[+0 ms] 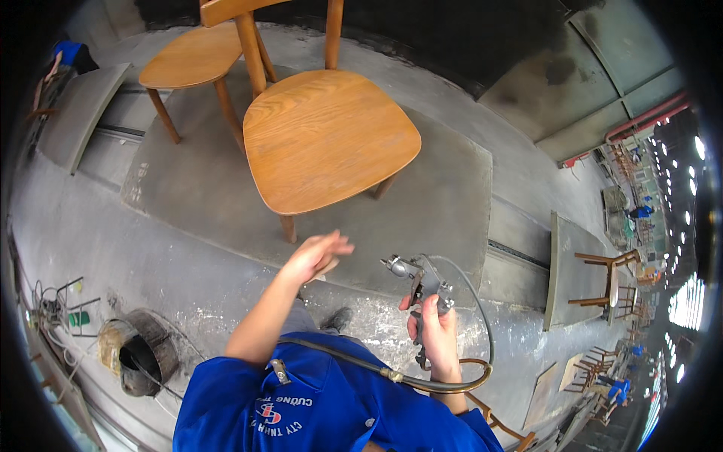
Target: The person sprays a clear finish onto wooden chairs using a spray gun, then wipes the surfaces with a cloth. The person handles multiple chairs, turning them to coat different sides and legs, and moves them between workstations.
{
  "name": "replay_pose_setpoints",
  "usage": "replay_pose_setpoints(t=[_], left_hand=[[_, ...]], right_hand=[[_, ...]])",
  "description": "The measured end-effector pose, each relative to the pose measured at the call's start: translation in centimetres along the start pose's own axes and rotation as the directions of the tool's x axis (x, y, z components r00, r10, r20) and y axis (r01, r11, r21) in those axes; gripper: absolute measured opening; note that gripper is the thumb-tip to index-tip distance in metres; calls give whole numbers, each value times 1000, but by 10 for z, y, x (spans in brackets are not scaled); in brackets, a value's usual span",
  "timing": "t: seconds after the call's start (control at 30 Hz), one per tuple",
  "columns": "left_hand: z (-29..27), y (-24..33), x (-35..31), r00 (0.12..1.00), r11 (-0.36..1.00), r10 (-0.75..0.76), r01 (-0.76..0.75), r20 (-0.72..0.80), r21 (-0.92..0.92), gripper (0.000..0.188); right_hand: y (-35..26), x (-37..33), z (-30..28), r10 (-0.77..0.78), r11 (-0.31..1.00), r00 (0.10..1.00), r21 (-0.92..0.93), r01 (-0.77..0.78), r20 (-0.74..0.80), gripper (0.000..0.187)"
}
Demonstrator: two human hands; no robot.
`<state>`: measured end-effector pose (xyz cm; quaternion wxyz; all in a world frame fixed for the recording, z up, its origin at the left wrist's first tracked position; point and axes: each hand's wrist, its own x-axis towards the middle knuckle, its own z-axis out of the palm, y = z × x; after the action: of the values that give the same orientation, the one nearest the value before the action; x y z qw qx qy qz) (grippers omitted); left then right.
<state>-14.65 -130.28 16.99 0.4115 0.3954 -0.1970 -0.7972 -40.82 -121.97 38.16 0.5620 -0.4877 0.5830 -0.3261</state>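
My right hand is wrapped round the grip of a metal spray gun, its nozzle toward the left. A hose loops from the gun and passes across my front. My left hand is held out with fingers stretched and slightly blurred, apart from the gun, below the front edge of a wooden chair. That chair stands on a grey board, its rounded seat orange-brown. Behind it, to the left, stands a second wooden chair of the same colour.
At lower left stands a stained metal drum with hoses around it. Grooved tracks run beside the board. On the right, another chair stands on a second board. A dark wall rises behind. Other people in blue are far off.
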Motion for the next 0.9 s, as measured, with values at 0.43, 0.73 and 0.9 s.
replay_pose_setpoints(t=[0.43, 0.73, 0.9], left_hand=[[-75, 95, -14, 915, 952, 223, -129, -337, 278, 60], [135, -63, 120, 920, 865, 336, -217, -203, 452, 44], [109, -46, 125, 969, 674, -122, -77, 214, 735, 46]], right_hand=[[3, -16, -7, -63, 993, 983, 90, 79, -174, 51], [4, -49, -14, -47, 987, 909, 120, 106, -415, 49], [8, -73, -7, -45, 977, 833, 152, 153, -552, 49]])
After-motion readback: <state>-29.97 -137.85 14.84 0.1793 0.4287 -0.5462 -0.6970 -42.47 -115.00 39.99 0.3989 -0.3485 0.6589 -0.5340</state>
